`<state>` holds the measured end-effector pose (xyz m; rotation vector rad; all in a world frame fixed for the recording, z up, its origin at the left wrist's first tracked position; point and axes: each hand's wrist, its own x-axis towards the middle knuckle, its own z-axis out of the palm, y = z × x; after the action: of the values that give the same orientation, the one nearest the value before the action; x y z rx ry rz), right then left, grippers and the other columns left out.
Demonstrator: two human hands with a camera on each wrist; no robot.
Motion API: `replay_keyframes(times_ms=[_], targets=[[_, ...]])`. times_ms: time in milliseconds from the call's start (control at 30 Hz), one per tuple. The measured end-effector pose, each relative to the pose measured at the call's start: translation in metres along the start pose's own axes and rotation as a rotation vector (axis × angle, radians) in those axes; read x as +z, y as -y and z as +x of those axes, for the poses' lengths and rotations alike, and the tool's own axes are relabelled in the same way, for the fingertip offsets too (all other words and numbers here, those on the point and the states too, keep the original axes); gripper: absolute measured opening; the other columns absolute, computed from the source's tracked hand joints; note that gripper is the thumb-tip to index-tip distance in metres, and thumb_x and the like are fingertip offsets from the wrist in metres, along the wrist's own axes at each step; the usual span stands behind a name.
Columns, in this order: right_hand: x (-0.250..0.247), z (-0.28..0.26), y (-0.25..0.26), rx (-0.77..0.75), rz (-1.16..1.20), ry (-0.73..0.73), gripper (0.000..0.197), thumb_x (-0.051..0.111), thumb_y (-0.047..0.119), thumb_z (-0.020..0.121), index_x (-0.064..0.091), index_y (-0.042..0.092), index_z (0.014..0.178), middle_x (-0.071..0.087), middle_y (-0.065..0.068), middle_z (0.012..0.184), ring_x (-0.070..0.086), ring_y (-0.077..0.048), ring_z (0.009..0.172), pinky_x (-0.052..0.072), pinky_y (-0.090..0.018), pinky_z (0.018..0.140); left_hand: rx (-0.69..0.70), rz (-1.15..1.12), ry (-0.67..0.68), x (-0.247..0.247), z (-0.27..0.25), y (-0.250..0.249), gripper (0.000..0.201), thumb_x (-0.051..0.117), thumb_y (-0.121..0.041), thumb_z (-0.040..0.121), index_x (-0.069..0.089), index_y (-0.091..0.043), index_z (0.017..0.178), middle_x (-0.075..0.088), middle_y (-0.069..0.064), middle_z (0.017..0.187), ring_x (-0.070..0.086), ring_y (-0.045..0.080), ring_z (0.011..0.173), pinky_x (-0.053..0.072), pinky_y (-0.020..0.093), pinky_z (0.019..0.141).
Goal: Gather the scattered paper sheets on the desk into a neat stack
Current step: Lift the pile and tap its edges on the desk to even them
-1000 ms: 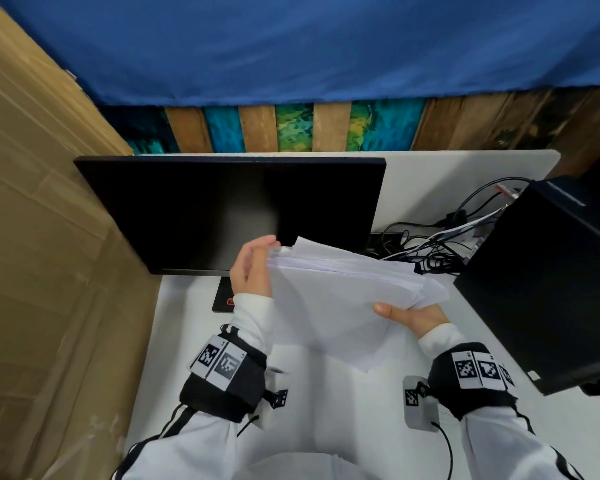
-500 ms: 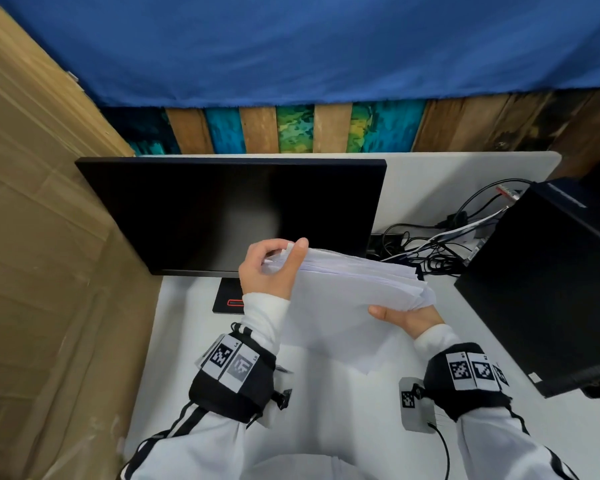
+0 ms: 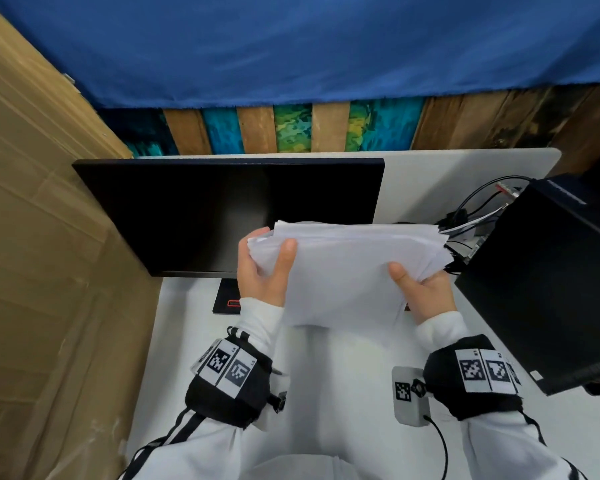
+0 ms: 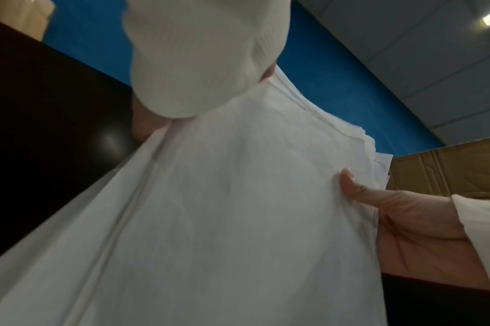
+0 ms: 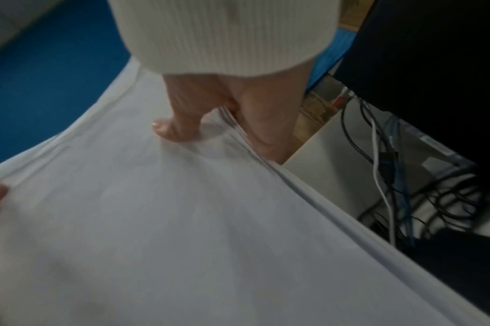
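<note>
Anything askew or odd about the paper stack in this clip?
Yes: the paper stack, held off the desk by the left hand and right hand, is not squared. Sheet edges fan out at its right end, and it sags between the hands.

Office desk [image 3: 326,375]: monitor [image 3: 222,213], computer tower [image 3: 551,289], cables [image 3: 471,216].

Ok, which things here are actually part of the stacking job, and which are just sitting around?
Part of the job:
- paper sheets, held off the desk
- left hand, gripping one end
- right hand, gripping the other

Just lying about:
- monitor
- computer tower
- cables
</note>
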<state>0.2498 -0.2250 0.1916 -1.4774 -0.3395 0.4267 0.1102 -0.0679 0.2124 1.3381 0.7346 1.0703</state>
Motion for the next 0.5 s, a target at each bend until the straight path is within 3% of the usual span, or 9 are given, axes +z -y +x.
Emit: replay_keyframes(times_ms=[100,167,233,300,400,500], targets=[[0.001,-0.009,-0.015,0.098,-0.086,0.08,0.022,0.065,-0.003,0.079,0.06,0.018,0.085,0.067,0.016,0.072,0.064,0.012,0.059,0.051,-0.004,0.065,-0.113,0.013,-0.05,-0.002,-0.005,0.01,0.058,0.064,-0.049,0.063,0.055,-0.017,0.11,0.06,-0.006,0.098,0.059,0.006,0.089,0.046,0.005,0.072],[0.004,-0.015,-0.019,0.153,-0.092,0.088,0.03,0.068,-0.002,0.076,0.054,0.024,0.072,0.058,0.01,0.072,0.059,0.004,0.06,0.043,0.004,0.05,-0.143,0.001,-0.08,-0.002,-0.006,0.012,0.047,0.068,-0.037,0.072,0.055,-0.015,0.111,0.06,-0.013,0.088,0.06,-0.004,0.077,0.046,0.001,0.067],[0.005,-0.018,-0.017,0.165,-0.068,0.091,0.038,0.069,-0.005,0.075,0.05,0.028,0.069,0.059,0.011,0.065,0.055,0.001,0.061,0.04,0.004,0.044,-0.128,0.018,-0.104,-0.001,-0.003,0.013,0.038,0.068,-0.028,0.079,0.056,-0.013,0.111,0.062,-0.022,0.075,0.058,-0.009,0.074,0.046,0.009,0.077],[0.005,-0.015,-0.021,0.156,-0.059,0.111,0.037,0.071,-0.005,0.072,0.056,0.028,0.073,0.067,0.015,0.056,0.063,0.004,0.056,0.044,0.001,0.048,-0.079,0.057,-0.111,-0.001,-0.002,0.013,0.03,0.067,-0.023,0.08,0.059,-0.013,0.107,0.063,-0.028,0.069,0.056,-0.004,0.083,0.041,0.012,0.088],[0.002,-0.008,-0.029,0.16,-0.087,0.106,0.029,0.076,0.002,0.069,0.064,0.024,0.082,0.071,0.014,0.068,0.066,0.009,0.061,0.05,-0.005,0.058,-0.002,0.088,-0.11,0.001,-0.001,0.013,0.011,0.064,-0.015,0.082,0.062,-0.018,0.093,0.064,-0.015,0.085,0.055,-0.003,0.087,0.038,-0.003,0.079],[0.002,-0.004,-0.033,0.155,-0.095,0.137,0.03,0.075,0.001,0.069,0.067,0.017,0.093,0.073,0.012,0.074,0.068,0.007,0.068,0.052,-0.007,0.064,-0.01,0.061,-0.178,0.0,0.006,0.015,0.015,0.054,-0.013,0.087,0.065,-0.008,0.095,0.066,-0.018,0.083,0.057,-0.011,0.08,0.04,0.003,0.074]])
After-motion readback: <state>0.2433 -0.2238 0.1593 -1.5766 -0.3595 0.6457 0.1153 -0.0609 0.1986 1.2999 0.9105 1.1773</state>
